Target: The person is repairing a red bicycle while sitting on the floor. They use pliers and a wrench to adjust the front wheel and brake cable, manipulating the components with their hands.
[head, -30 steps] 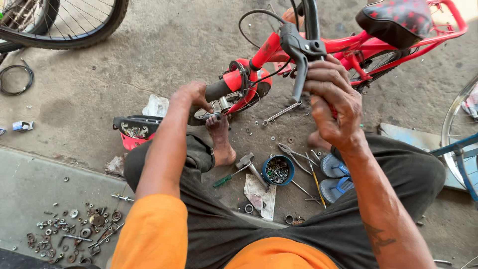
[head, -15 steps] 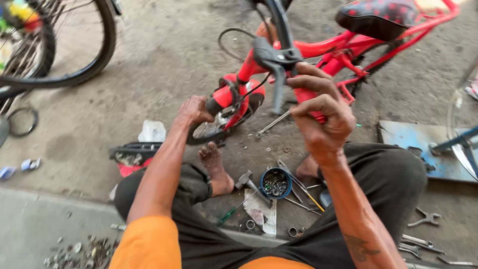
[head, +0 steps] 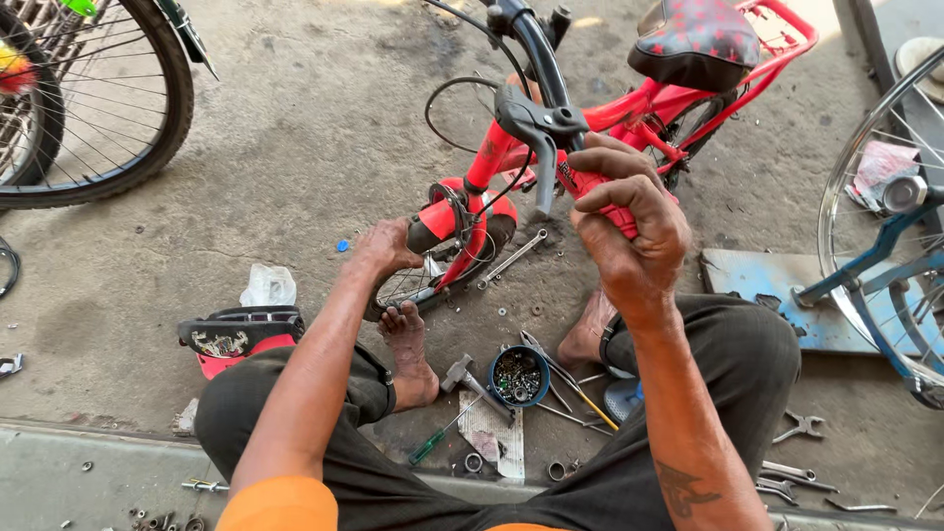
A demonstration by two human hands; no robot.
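Landmark: small red bicycle (head: 629, 108), lying on the concrete.
Right hand (head: 629, 211): fist closed round the red handlebar grip (head: 590, 187), below the brake lever (head: 536, 128).
Left hand (head: 385, 248): cupped over the front wheel hub (head: 442, 221); finger spread unclear.
Technique, likely: steady the wheel; keep grip firm.

Bright daylight, soft shadows, sharp focus, wide-angle edge distortion.

The small bicycle (head: 629, 113) has a red frame, a black saddle (head: 694, 44) dotted with red and a black brake lever (head: 536, 123), while beside it lie a green-handled screwdriver (head: 440, 440), a blue bowl (head: 519, 376) and a blue panel (head: 762, 285) on grey concrete floor (head: 315, 147).
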